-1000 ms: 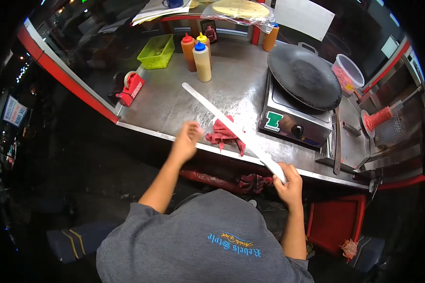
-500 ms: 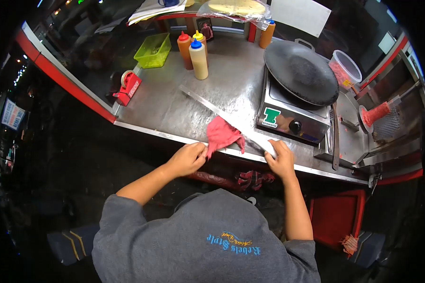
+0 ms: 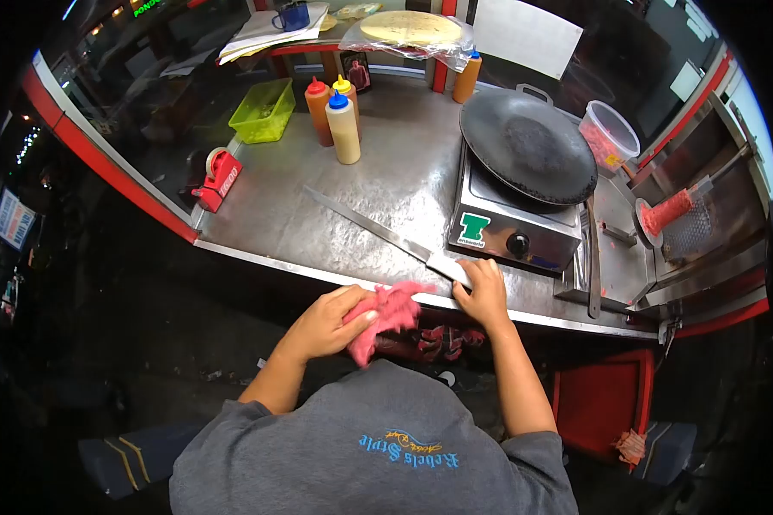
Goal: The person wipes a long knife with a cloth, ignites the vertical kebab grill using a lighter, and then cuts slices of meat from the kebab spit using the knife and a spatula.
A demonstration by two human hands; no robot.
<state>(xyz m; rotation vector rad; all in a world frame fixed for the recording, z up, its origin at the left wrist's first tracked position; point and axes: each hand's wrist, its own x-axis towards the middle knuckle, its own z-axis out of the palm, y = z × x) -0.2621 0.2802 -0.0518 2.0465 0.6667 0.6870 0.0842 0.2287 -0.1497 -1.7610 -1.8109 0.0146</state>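
My right hand (image 3: 483, 296) is closed on the white handle of a long knife (image 3: 371, 227), at the front edge of the metal counter (image 3: 258, 223). The blade points away to the left, low over the counter; whether it touches the surface I cannot tell. My left hand (image 3: 333, 319) grips a crumpled pink cloth (image 3: 388, 313) just in front of the counter edge. The cloth hangs below the fingers, apart from the knife.
A black pan (image 3: 528, 146) sits on a steel stove (image 3: 515, 232) at the right. Several sauce bottles (image 3: 343, 129), a green basket (image 3: 263, 112) and a red tape dispenser (image 3: 219, 178) stand farther back and left. Meat on a spit (image 3: 666, 213) is at the far right.
My left hand has pulled the pink cloth off the knife, toward my body, and bunched it up. My right hand still holds the knife, whose blade is now uncovered.
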